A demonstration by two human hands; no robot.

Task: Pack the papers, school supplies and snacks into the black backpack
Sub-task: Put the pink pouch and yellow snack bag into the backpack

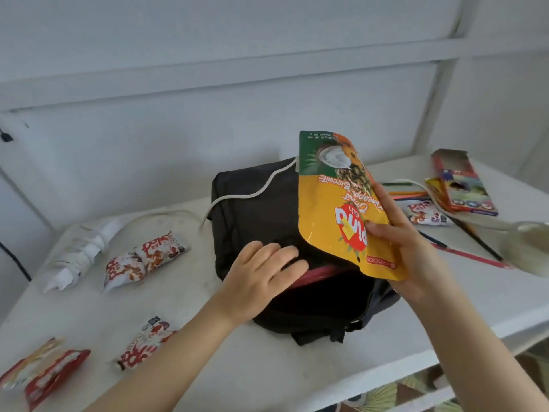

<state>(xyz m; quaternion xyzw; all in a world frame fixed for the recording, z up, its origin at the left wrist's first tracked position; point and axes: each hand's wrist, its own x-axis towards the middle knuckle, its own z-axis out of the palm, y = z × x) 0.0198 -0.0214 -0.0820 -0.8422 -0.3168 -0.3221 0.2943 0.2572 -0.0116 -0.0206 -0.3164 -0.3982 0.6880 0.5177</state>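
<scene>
Right hand [407, 242] pinches a glossy yellow biscuit pouch [335, 203], upside down, right over the soft black backpack [252, 209]. Left hand [261, 275] lies flat on its fabric top, fingers relaxed.

Soft, even daylight, faint shadows, mild blur throughout, wide-angle bending at the edges, slight glare on foil

One backpack [252, 215], one yellow biscuit bag [332, 209], four white snack packets [162, 251].

Home-like room: white table [267, 367], panelled white wall [208, 120].
</scene>
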